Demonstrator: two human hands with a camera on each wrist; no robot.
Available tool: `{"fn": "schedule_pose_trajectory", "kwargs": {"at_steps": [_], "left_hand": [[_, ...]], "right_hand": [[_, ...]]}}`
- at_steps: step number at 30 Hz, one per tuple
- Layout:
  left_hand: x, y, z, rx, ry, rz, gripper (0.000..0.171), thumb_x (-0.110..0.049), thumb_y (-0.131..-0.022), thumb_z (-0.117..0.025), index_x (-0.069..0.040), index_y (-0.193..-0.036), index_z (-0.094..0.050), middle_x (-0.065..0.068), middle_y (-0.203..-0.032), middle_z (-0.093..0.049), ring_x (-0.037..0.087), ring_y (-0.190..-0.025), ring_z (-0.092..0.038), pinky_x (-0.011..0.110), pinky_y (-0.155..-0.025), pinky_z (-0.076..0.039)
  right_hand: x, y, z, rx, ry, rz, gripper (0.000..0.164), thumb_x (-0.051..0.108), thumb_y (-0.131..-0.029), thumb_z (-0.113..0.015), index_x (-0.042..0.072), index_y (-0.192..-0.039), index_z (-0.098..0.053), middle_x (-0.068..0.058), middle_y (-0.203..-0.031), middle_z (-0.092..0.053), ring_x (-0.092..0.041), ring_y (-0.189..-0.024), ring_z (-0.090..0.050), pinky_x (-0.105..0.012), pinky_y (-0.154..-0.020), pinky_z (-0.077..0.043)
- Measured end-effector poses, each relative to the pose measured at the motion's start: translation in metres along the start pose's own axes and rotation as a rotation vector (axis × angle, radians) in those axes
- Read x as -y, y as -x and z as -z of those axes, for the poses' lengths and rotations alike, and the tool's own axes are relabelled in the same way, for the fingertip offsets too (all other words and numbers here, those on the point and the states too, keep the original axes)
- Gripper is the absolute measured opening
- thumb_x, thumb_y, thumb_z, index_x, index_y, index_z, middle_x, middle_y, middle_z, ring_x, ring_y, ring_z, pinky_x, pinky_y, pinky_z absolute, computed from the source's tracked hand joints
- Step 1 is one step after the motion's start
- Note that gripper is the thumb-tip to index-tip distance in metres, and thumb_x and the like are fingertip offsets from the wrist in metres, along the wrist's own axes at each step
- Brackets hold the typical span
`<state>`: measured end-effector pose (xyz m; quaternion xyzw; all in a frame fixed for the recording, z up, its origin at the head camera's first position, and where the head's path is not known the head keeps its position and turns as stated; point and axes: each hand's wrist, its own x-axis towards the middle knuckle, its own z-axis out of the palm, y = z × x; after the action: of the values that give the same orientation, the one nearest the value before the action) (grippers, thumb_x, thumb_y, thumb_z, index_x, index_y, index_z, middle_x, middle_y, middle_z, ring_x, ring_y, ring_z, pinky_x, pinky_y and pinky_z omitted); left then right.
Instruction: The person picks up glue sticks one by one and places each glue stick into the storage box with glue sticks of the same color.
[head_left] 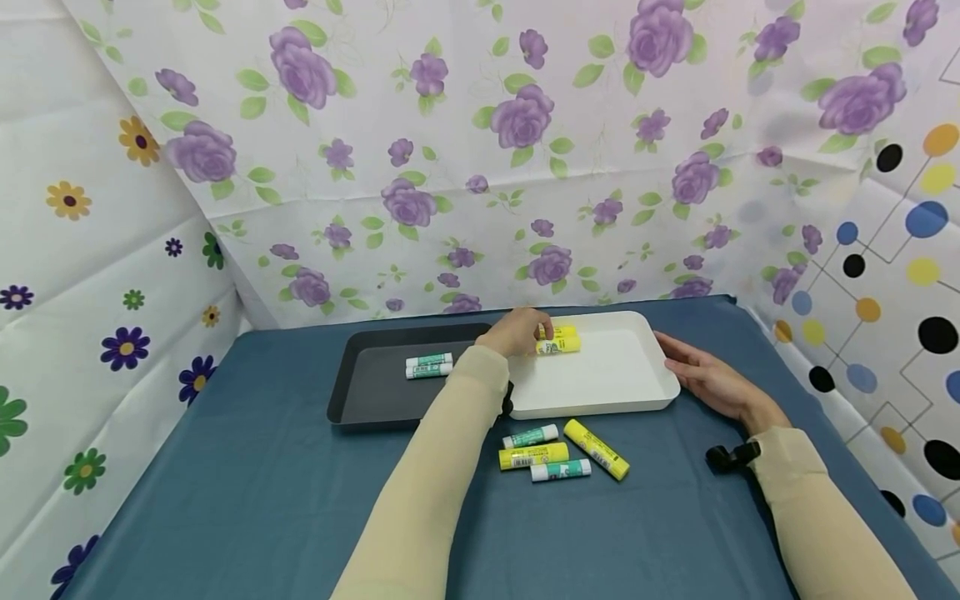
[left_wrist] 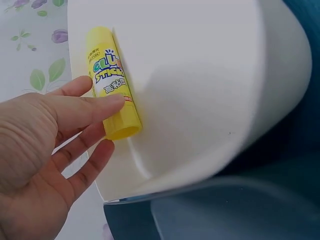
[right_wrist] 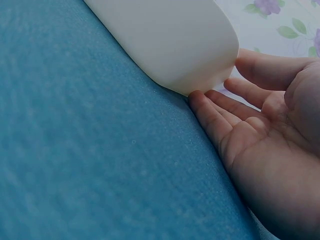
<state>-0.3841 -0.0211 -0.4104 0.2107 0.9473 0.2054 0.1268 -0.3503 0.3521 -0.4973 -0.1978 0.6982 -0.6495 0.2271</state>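
Note:
My left hand reaches over the left end of the white tray. In the left wrist view, its thumb and fingers pinch a yellow glue stick against the tray floor. Two yellow glue sticks lie side by side there in the head view; the hand covers their left ends. At the tray's right end, my right hand touches the rim and outer wall with fairly straight fingers, as the right wrist view shows at the tray corner.
A dark grey tray stands left of the white one, holding two white-and-green glue sticks. In front of the white tray, yellow glue sticks and white-and-green glue sticks lie on the blue cloth. Floral curtains surround the table.

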Motion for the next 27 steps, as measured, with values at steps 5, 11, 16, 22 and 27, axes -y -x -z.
{"fn": "schedule_pose_trajectory", "kwargs": {"at_steps": [5, 11, 16, 22, 27], "left_hand": [[-0.0010, 0.0016, 0.0016, 0.002, -0.004, 0.004, 0.039, 0.010, -0.090, -0.075, -0.016, -0.119, -0.072, 0.007, -0.120, -0.064, 0.021, -0.106, -0.058, 0.033, -0.087, -0.052], [-0.0015, 0.0027, 0.0037, -0.003, 0.000, -0.005, 0.037, 0.009, -0.091, -0.075, -0.017, -0.117, -0.073, 0.006, -0.119, -0.064, 0.021, -0.106, -0.057, 0.033, -0.086, -0.052], [-0.0041, 0.0046, 0.0073, -0.001, 0.004, -0.016, 0.036, 0.005, -0.094, -0.074, -0.018, -0.121, -0.073, 0.007, -0.120, -0.064, 0.022, -0.110, -0.058, 0.034, -0.089, -0.053], [-0.0032, 0.0059, 0.0095, -0.003, 0.066, -0.028, 0.036, 0.004, -0.096, -0.071, -0.015, -0.127, -0.073, 0.008, -0.122, -0.065, 0.022, -0.112, -0.059, 0.033, -0.089, -0.054], [0.0030, 0.0081, 0.0097, -0.013, 0.163, -0.074, 0.033, 0.003, -0.099, -0.067, -0.011, -0.128, -0.073, 0.010, -0.124, -0.064, 0.023, -0.114, -0.059, 0.034, -0.091, -0.054]], "right_hand": [[-0.0002, -0.0004, -0.0001, 0.001, -0.001, 0.002, 0.069, 0.015, -0.114, -0.042, 0.012, -0.169, -0.001, -0.013, -0.174, 0.007, -0.039, -0.158, 0.007, -0.011, -0.105, -0.039], [-0.0008, -0.0007, 0.0002, -0.001, 0.012, 0.006, 0.069, 0.017, -0.114, -0.043, 0.014, -0.169, -0.002, -0.013, -0.175, 0.006, -0.039, -0.159, 0.006, -0.011, -0.105, -0.039], [-0.0017, -0.0007, 0.0017, 0.004, 0.021, 0.009, 0.068, 0.017, -0.114, -0.043, 0.015, -0.169, -0.002, -0.013, -0.175, 0.006, -0.035, -0.159, 0.004, -0.011, -0.105, -0.039], [-0.0017, 0.0003, 0.0017, 0.010, 0.018, 0.015, 0.068, 0.017, -0.114, -0.043, 0.015, -0.169, -0.002, -0.013, -0.175, 0.006, -0.026, -0.160, -0.004, -0.012, -0.106, -0.039], [-0.0009, 0.0001, 0.0006, 0.001, 0.005, 0.008, 0.069, 0.018, -0.114, -0.044, 0.016, -0.169, -0.003, -0.011, -0.175, 0.005, -0.015, -0.158, -0.012, -0.012, -0.106, -0.039]]}}
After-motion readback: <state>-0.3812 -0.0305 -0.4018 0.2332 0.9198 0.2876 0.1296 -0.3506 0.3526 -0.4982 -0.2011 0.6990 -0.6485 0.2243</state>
